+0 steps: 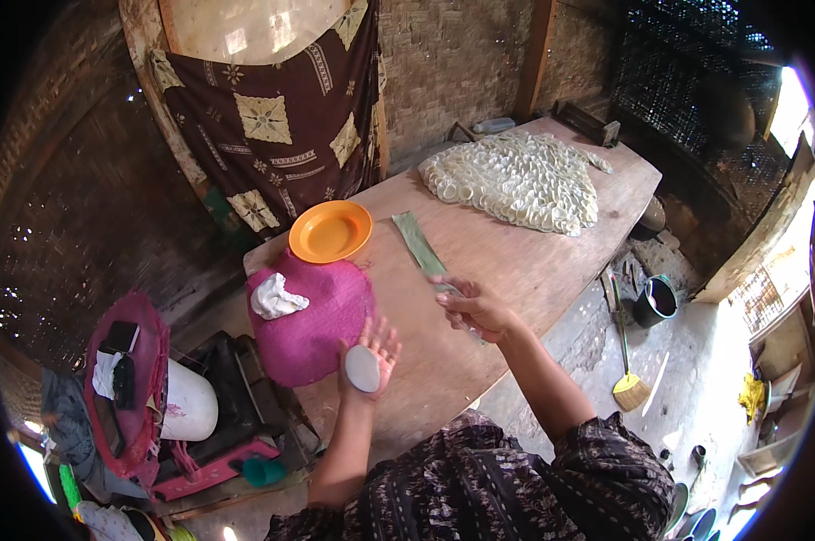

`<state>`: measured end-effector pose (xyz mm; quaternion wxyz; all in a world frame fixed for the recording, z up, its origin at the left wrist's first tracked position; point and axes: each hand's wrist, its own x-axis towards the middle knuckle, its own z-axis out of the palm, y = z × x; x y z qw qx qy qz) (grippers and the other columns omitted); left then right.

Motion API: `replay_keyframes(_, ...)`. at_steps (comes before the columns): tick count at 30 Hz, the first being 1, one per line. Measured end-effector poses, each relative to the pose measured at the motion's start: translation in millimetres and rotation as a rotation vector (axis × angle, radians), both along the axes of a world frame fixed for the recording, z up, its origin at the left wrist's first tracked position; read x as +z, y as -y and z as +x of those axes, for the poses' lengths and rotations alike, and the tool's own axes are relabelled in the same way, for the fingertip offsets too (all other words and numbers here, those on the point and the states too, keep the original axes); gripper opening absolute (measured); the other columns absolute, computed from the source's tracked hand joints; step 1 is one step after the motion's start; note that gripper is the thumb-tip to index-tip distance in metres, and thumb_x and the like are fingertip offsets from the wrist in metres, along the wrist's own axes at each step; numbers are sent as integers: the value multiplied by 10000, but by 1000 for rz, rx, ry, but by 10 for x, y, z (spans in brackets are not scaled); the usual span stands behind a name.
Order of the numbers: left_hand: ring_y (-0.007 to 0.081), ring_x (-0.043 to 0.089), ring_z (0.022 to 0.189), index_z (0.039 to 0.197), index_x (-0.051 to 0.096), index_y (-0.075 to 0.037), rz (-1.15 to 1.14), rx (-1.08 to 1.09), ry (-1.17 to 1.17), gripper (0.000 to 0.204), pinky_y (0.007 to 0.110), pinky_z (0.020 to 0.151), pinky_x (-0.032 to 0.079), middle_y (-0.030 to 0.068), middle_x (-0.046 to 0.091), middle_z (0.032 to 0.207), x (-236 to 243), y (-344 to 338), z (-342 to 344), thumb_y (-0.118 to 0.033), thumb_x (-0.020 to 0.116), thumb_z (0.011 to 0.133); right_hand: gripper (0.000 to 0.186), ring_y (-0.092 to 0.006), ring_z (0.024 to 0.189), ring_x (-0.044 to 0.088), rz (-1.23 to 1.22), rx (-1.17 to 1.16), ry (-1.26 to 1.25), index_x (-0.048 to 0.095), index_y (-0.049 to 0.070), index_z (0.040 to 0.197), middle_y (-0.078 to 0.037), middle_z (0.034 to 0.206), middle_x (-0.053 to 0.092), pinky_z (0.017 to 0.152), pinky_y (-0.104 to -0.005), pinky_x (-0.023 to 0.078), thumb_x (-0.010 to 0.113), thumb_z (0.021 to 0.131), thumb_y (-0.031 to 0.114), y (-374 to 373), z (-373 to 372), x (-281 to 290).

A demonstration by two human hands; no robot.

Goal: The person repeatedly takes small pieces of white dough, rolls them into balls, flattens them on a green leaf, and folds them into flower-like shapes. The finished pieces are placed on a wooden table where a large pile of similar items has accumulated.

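My left hand [371,359] is palm up near the table's front left, fingers spread, a pale round disc [361,368] resting on the palm. To its right, my right hand [471,309] has its fingers closed on a long, flat green strip [414,238] that slants across the wooden table [543,288]. Beside my left hand lies a magenta mat [308,343] with a crumpled white lump [279,296] on it. An orange plate [331,231] sits just behind. Farther back, many small pale round pieces [507,176] form a spread on the table.
A pink tray [119,388] with dark items and a white bucket [191,406] are at left. Right of the table, a broom [630,388] and dark bucket [655,302] are on the floor. A patterned cloth [263,126] hangs on the woven wall.
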<state>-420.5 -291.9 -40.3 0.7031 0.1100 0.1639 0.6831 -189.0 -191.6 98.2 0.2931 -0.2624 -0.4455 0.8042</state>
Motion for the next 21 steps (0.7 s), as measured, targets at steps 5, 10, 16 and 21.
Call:
replay_keyframes(5,294,368,1352,1511,265,-169,63,-194,143,822,466,1088,333,74,296,1550,-181,-113,499,-636,500,876,461,-26,642,485,-231,-83,68,483,33,1335,36,878,568,522,-170,405,658,917,123,341,162,-377)
replay_keyframes(10,252,332,1385,1517,244,-155,93,-331,246,768,431,1123,298,79,271,1563,-5,-47,886,-664,311,945,570,-91,762,568,393,-167,395,576,7,1259,-31,941,637,610,-257,478,809,791,235,808,-32,-703)
replay_keyframes(16,291,244,1437,1481,335,-136,-33,-234,-121,655,439,1193,153,104,277,1561,297,322,1177,-555,346,978,669,-198,995,604,526,10,418,482,-48,1250,-184,1043,628,845,-323,502,832,769,259,870,172,-840)
replay_keyframes(21,280,352,1336,1431,361,-102,-12,-264,-43,576,430,1107,272,112,356,1479,143,381,1294,-467,391,986,719,-196,1044,593,492,15,338,419,-62,1263,-150,1091,622,899,-324,487,843,755,218,1086,375,-608)
